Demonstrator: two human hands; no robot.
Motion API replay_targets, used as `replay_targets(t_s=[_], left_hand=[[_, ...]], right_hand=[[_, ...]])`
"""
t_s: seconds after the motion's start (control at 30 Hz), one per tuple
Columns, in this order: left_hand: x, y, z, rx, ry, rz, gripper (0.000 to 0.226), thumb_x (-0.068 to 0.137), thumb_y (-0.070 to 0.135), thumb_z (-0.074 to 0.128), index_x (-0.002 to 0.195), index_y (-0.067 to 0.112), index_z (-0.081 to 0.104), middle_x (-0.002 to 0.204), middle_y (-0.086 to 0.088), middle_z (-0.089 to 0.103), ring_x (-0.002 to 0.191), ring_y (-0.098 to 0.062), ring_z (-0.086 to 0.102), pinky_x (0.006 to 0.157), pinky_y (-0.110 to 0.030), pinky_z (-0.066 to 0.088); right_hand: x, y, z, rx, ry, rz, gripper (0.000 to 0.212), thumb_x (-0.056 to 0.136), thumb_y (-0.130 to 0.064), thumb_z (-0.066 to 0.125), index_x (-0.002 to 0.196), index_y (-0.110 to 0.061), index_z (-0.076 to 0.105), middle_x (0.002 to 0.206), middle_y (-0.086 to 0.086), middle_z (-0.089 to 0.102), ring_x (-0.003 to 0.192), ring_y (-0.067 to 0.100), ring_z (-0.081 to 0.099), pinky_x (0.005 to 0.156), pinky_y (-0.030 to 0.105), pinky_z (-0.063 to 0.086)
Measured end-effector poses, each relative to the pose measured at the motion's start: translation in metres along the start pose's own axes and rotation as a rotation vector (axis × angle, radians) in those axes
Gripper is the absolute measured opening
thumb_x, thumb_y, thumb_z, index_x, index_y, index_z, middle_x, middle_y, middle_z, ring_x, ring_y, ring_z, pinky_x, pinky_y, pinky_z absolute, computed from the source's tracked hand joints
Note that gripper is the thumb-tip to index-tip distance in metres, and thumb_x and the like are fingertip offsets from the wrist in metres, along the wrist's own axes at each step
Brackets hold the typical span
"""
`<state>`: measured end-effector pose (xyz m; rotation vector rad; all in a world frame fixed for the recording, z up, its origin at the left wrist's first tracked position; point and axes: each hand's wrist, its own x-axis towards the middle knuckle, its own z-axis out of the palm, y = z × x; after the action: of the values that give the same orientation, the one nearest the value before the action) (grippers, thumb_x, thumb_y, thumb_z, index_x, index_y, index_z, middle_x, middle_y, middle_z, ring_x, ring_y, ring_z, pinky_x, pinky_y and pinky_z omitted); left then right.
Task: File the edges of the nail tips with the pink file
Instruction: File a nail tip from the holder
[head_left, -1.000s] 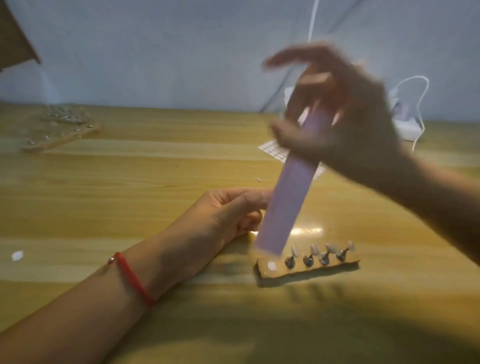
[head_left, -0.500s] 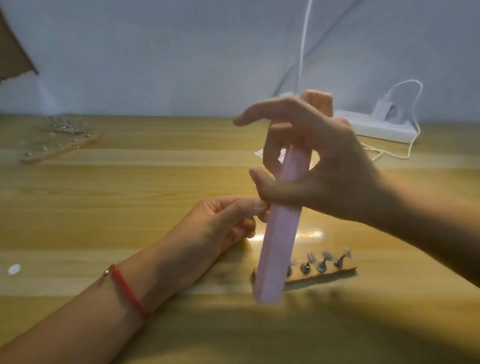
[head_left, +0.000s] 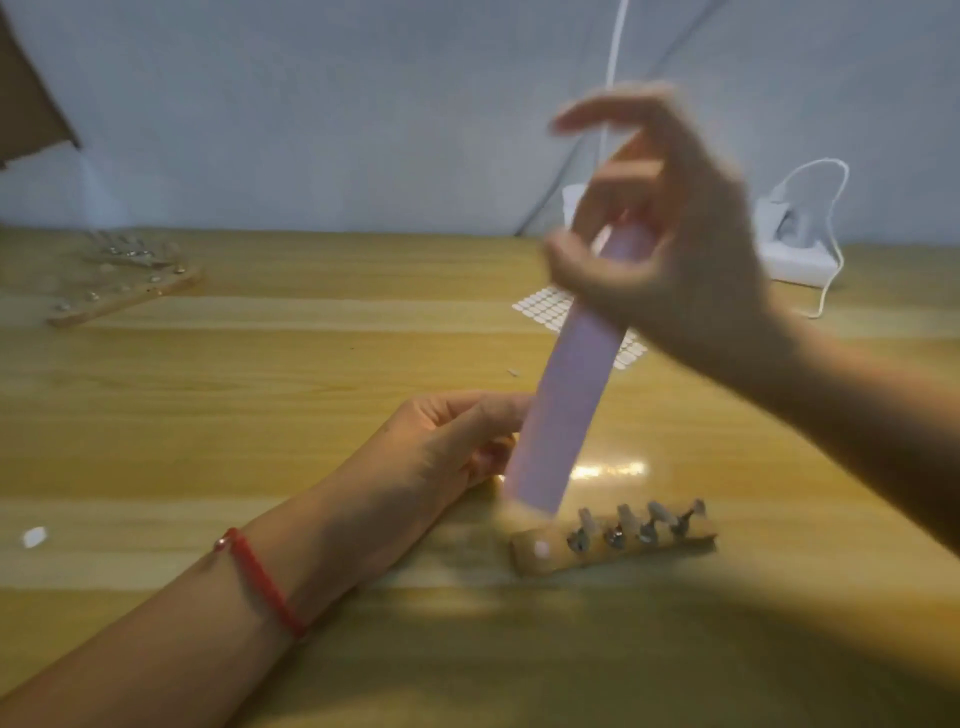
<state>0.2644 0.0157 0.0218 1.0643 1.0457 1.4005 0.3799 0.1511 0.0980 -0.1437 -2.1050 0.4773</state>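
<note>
Far off at my ten o'clock a second pale wooden strip studded with metal pins (head_left: 124, 291) is lying out of the way. A small white scrap (head_left: 35, 537) is sitting on the yellow wooden tabletop (head_left: 311, 364) at eight o'clock.

My left hand (head_left: 447, 441), wearing a thin red cord bracelet (head_left: 260, 582), is resting on the table with fingers curled and the thumb reaching toward three o'clock, right beside the file. I cannot tell whether it is pinching a nail tip, because the file is covering the fingertips.

My right hand (head_left: 660, 249) is gripping the long, flat pink file (head_left: 566, 410) near its top, with the forefinger sticking out free toward nine o'clock. The file is hanging steeply, its lower end pointing to six o'clock, close over the left end of the short wooden holder strip (head_left: 613, 543). Four small pale nail tips (head_left: 654, 512) are standing there on metal clips. At my two o'clock a white power strip (head_left: 795, 254) is lying by the wall.

The blur suggests I am stroking fast while holding high, so the long free end is probably swinging wide. I am risking three things:
- clipping the nearest standing tip, or shoving the light holder toward four o'clock;
- rasping my own left thumb;
- letting the file twist in my fingers so it is rounding the edge unevenly.
</note>
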Motion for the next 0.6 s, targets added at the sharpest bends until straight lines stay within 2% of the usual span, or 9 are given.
replay_targets(t_s=[0.07,0.1,0.2,0.27,0.3,0.4,0.47,0.53,0.6], left_hand=[[0.000,-0.001,-0.001,0.001,0.022,-0.019,0.016,0.078,0.030,0.070,0.085,0.018,0.078,0.079,0.007,0.066,0.078,-0.018,0.045,0.076,-0.027,0.043],[-0.001,-0.001,-0.001,-0.010,0.032,-0.022,0.019,0.075,0.030,0.071,0.088,0.018,0.078,0.083,0.006,0.066,0.081,-0.019,0.042,0.075,-0.026,0.041],[-0.002,-0.001,-0.001,0.010,0.036,-0.021,0.021,0.069,0.037,0.069,0.083,0.024,0.078,0.075,0.012,0.062,0.065,-0.005,0.044,0.070,-0.015,0.041],[-0.001,0.000,-0.002,0.024,0.036,-0.025,0.022,0.064,0.036,0.076,0.085,0.029,0.078,0.075,0.014,0.064,0.065,0.000,0.049,0.070,-0.012,0.045],[-0.001,0.000,-0.002,0.019,0.035,-0.026,0.024,0.063,0.037,0.078,0.087,0.030,0.078,0.075,0.015,0.066,0.067,0.001,0.052,0.071,-0.010,0.047],[-0.001,-0.002,0.002,0.058,0.068,-0.003,0.023,0.068,0.040,0.078,0.088,0.028,0.078,0.076,0.008,0.072,0.072,0.000,0.063,0.072,-0.015,0.051],[-0.003,-0.004,0.008,0.114,0.115,0.039,0.022,0.068,0.039,0.081,0.085,0.027,0.078,0.073,0.002,0.073,0.068,-0.002,0.066,0.063,-0.014,0.051],[-0.006,-0.004,0.012,0.103,0.142,0.076,0.018,0.065,0.033,0.078,0.083,0.030,0.078,0.067,0.003,0.072,0.059,-0.001,0.065,0.051,-0.014,0.047],[-0.008,-0.004,0.013,0.116,0.171,0.095,0.019,0.064,0.029,0.072,0.082,0.032,0.078,0.062,0.006,0.070,0.054,-0.003,0.060,0.048,-0.014,0.043]], right_hand=[[-0.015,-0.006,0.011,-0.016,-0.147,-0.093,0.047,0.077,-0.016,0.071,0.119,-0.024,0.050,0.061,-0.009,0.060,0.067,0.005,0.055,0.078,0.030,0.037],[-0.011,-0.001,0.007,-0.043,-0.113,-0.072,0.045,0.078,-0.017,0.071,0.118,-0.023,0.052,0.061,-0.012,0.060,0.067,0.003,0.055,0.077,0.029,0.037],[0.017,0.037,-0.034,-0.116,0.238,0.198,0.044,0.079,-0.016,0.065,0.122,-0.009,0.055,0.058,-0.018,0.056,0.062,-0.005,0.049,0.068,0.018,0.038],[0.020,0.053,-0.060,-0.105,0.366,0.345,0.044,0.082,-0.018,0.063,0.123,-0.010,0.053,0.061,-0.013,0.053,0.056,-0.004,0.046,0.065,0.020,0.041],[0.016,0.057,-0.066,-0.078,0.377,0.392,0.042,0.083,-0.017,0.063,0.123,-0.012,0.053,0.060,-0.013,0.052,0.053,-0.003,0.045,0.062,0.019,0.040],[-0.003,0.047,-0.052,0.147,0.200,0.524,0.032,0.086,-0.010,0.066,0.115,-0.021,0.058,0.061,-0.008,0.055,0.054,0.003,0.049,0.054,0.016,0.041],[-0.017,0.031,-0.029,0.265,0.031,0.567,0.029,0.085,-0.007,0.070,0.107,-0.025,0.062,0.061,-0.004,0.060,0.054,0.004,0.052,0.051,0.016,0.042],[-0.024,0.013,-0.009,0.297,-0.083,0.549,0.030,0.082,-0.007,0.073,0.105,-0.024,0.064,0.060,-0.003,0.060,0.055,0.008,0.051,0.052,0.017,0.042],[-0.022,0.010,-0.005,0.203,-0.116,0.514,0.032,0.081,-0.007,0.073,0.109,-0.021,0.063,0.060,-0.002,0.060,0.056,0.010,0.048,0.054,0.018,0.041]])
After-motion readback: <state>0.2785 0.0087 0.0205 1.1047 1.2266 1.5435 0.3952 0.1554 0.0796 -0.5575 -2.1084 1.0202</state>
